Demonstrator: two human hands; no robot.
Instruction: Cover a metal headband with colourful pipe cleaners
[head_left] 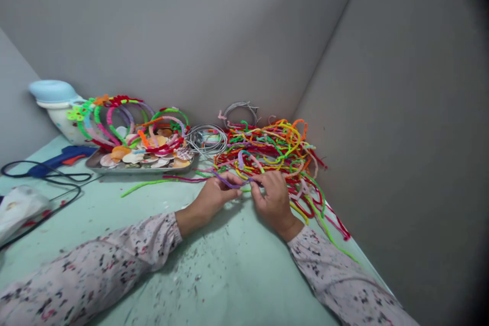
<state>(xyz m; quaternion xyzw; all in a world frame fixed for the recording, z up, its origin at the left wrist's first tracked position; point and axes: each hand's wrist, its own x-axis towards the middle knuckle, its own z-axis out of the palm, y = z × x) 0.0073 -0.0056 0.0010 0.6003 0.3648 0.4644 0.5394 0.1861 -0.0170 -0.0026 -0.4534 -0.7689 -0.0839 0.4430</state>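
Observation:
A tangled heap of coloured pipe cleaners (275,150) lies in the corner of a pale green table (229,275). My left hand (216,196) rests on the table at the heap's near edge, fingers pinched on a purple pipe cleaner (229,182). My right hand (273,198) lies just to its right, fingers curled into the strands and gripping the same purple piece. Both sleeves are pale with dark speckles.
A metal tray (114,167) of shells and pipe-cleaner hoops (126,119) stands at the left. Wire coils (206,140) lie behind it. A blue glue gun (61,158) with black cable, a white pot (61,107) and grey walls enclose the corner.

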